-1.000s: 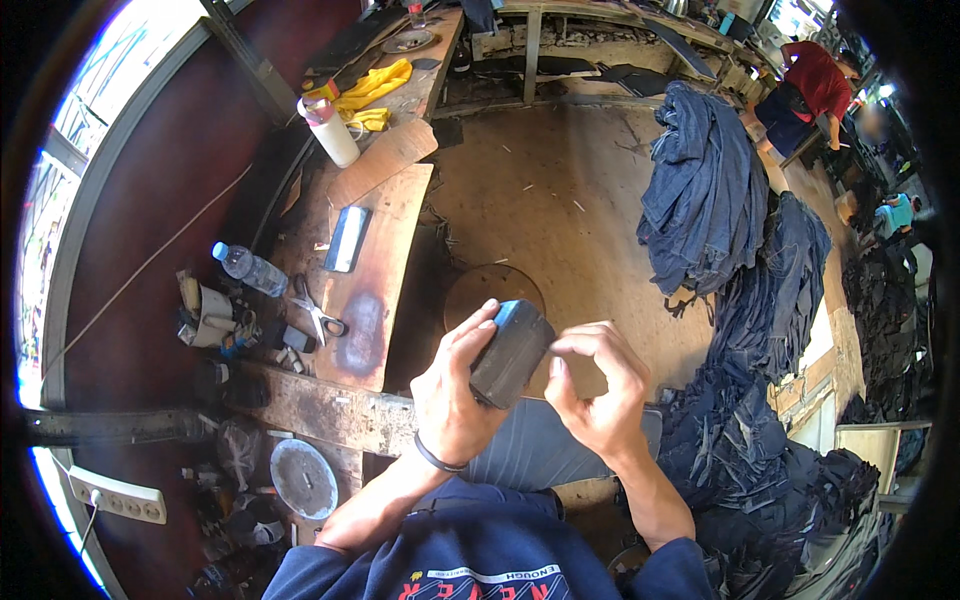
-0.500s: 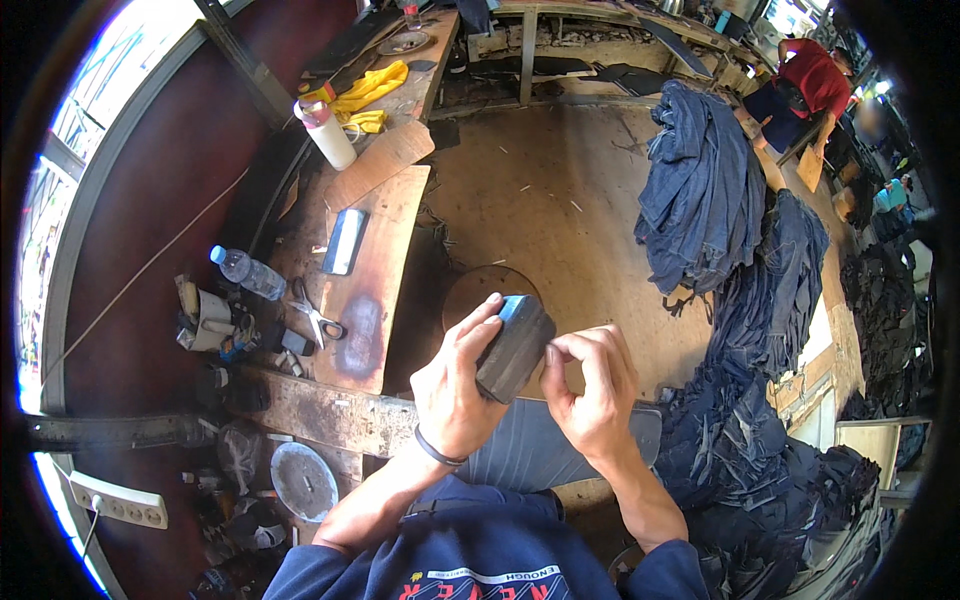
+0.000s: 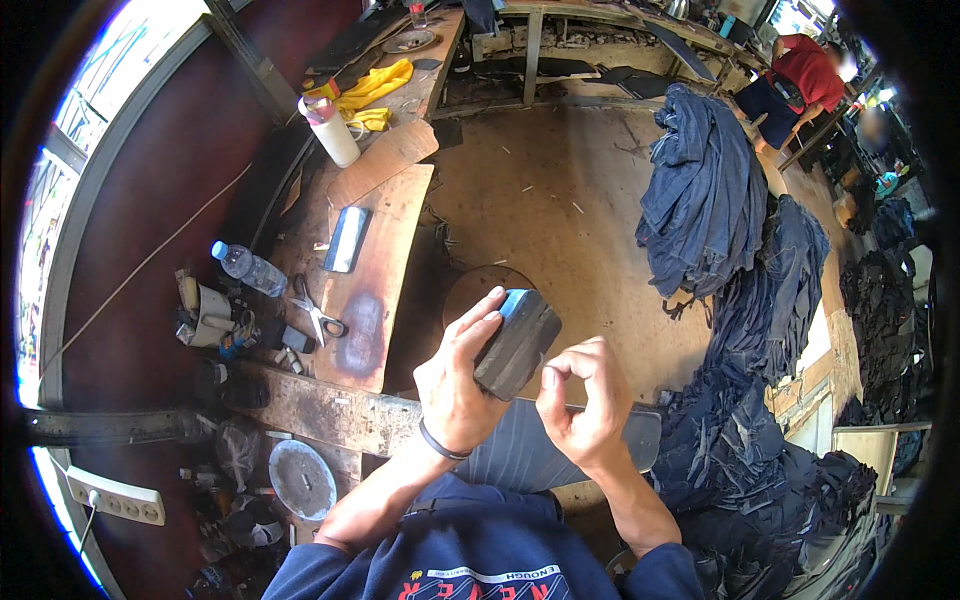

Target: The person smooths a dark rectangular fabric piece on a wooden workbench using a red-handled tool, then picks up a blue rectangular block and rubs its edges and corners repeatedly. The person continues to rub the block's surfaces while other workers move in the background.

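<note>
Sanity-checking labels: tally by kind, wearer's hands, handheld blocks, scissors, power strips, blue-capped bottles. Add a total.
Wearer's hands: 2 (left hand, right hand)
Handheld blocks: 1, dark block in the left hand
Scissors: 1 pair
Power strips: 1, white power strip
Blue-capped bottles: 1, clear bottle
Total: 6

Left side: a dark red wall (image 3: 150,190) adjoins a bright window (image 3: 110,75) — overexposed, set in a grey frame (image 3: 62,225). A stained wooden side bench (image 3: 390,270) stands near this wall. Center: a broad brown surface (image 3: 560,190) (floor or low platform, not distinguishable). Far end: a wooden bench (image 3: 585,13) rests on an upright leg (image 3: 532,62). Upper right: a second bright opening (image 3: 792,20).
</note>
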The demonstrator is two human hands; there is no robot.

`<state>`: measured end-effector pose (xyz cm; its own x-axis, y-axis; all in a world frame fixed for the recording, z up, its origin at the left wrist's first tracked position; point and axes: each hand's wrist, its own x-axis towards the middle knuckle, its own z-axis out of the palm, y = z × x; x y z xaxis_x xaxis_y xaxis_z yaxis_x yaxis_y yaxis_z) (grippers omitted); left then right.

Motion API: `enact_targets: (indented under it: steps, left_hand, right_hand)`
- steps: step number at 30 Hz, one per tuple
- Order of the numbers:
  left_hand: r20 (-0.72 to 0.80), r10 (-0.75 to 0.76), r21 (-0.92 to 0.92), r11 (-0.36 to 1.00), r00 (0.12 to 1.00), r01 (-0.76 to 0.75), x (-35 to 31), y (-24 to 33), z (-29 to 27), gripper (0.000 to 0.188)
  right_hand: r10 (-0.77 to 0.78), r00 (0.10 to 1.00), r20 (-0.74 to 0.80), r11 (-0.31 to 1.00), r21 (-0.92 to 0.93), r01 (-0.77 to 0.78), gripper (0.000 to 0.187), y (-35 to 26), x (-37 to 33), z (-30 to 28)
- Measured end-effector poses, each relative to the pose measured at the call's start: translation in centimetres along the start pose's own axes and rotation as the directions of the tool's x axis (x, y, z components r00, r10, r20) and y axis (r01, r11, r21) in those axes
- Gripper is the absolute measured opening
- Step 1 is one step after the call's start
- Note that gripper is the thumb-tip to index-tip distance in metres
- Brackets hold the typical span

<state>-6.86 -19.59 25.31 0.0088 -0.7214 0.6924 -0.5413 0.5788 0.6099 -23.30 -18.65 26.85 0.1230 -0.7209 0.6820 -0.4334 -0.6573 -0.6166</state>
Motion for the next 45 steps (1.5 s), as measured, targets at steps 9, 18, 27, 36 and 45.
enact_targets:
  steps: [9, 18, 27, 36, 45]
  left_hand:
    - [-0.057, -0.052, -0.054, 0.997, 0.997, 0.049, -0.7, -0.4, 0.7, 0.071]
    - [-0.149, -0.127, -0.082, 0.99, 0.981, 0.116, -1.2, -0.7, 1.5, 0.074]
    - [-0.197, -0.187, -0.085, 0.981, 0.962, 0.173, -1.3, -1.3, 1.6, 0.073]
    - [-0.262, -0.241, -0.02, 0.969, 0.934, 0.245, -1.1, -2.1, 1.2, 0.071]
    - [-0.285, -0.277, -0.018, 0.959, 0.918, 0.283, -1.6, -2.9, 0.9, 0.07]
  right_hand:
    - [-0.073, 0.997, 0.019, 0.996, -0.054, 0.073, 0.02, -1.1, -0.5, 0.6]
    - [-0.119, 0.991, 0.058, 0.992, -0.019, 0.121, 0.022, -2.0, -0.5, 1.2]
    - [-0.137, 0.984, 0.116, 0.991, 0.023, 0.135, 0.022, -3.0, -0.8, 2.1]
    - [-0.143, 0.979, 0.144, 0.988, 0.078, 0.132, 0.022, -3.8, -1.5, 3.9]
    - [-0.14, 0.972, 0.19, 0.985, 0.127, 0.117, 0.023, -4.6, -2.1, 4.6]
